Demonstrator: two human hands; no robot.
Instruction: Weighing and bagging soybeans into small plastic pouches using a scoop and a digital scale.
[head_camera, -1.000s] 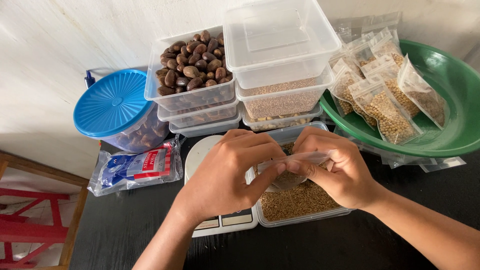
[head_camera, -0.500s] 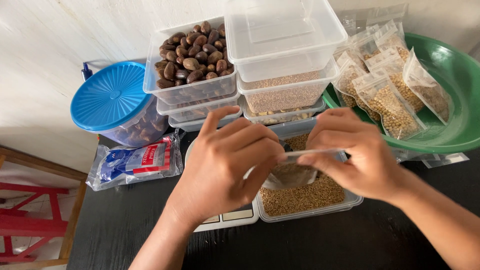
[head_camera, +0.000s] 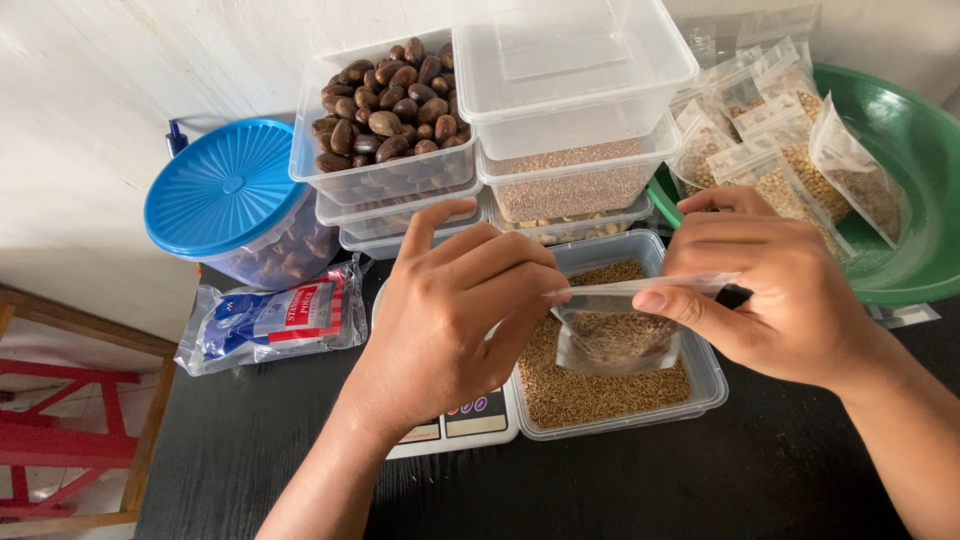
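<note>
A small clear zip bag filled with brown seeds hangs between both hands. My left hand pinches the left end of its top strip. My right hand pinches the right end with thumb and fingers. Directly under the bag lies an open clear tub of brown seeds. A white kitchen scale sits under my left hand and is mostly hidden.
Stacked clear tubs hold dark brown nuts and grain, with an empty tub on top. A green basin at right holds several filled seed bags. A blue-lidded container and a plastic packet lie at left. A red wooden frame stands beside the black table.
Both hands lifted the bag a little and drew apart along its top strip. The camera view shifted slightly closer.
</note>
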